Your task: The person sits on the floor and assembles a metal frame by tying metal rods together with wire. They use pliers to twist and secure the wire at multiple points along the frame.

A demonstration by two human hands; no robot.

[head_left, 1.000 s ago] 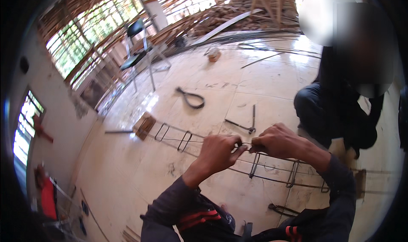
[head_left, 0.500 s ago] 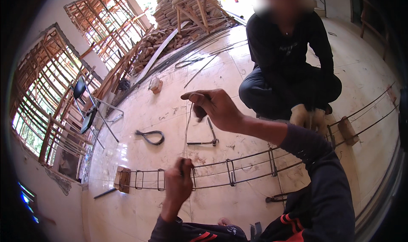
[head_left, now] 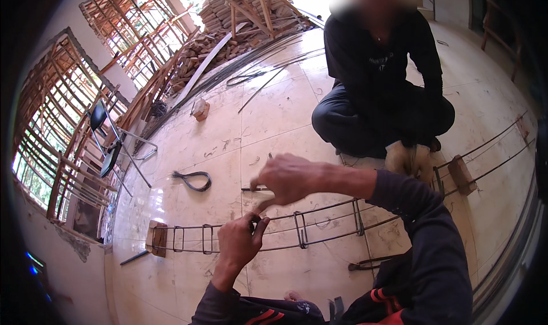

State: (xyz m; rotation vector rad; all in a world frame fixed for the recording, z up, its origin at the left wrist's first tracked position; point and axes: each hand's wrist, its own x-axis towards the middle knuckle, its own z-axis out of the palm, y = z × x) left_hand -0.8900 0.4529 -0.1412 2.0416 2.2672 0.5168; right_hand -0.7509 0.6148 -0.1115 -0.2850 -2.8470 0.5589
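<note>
My left hand point(head_left: 238, 242) is closed in a pinch at the long rebar frame point(head_left: 301, 231), beside one of its stirrups. Just above it is my right hand point(head_left: 291, 179), fingers curled and slightly smeared by motion, one finger reaching down to the left thumb. A thin tie wire runs between the hands in the earlier frame; now they mostly hide it. The frame's left end rests on a wooden block point(head_left: 156, 238). A dark metal tool point(head_left: 251, 189) lies partly hidden behind my right hand. On the floor is a looped bundle of dark wire point(head_left: 197, 181).
Opposite sits a person whose gloved hands point(head_left: 408, 160) are at the frame near another block point(head_left: 461, 175). Pincers point(head_left: 365, 265) lie by my leg. A folding chair point(head_left: 108, 136), a brick point(head_left: 200, 109), loose rods point(head_left: 262, 73) and stacked sacks point(head_left: 240, 2) stand or lie farther off.
My right hand has come down from high above the frame to my left hand, no longer drawing the wire upward. The left hand stays at the frame. The view has shifted slightly.
</note>
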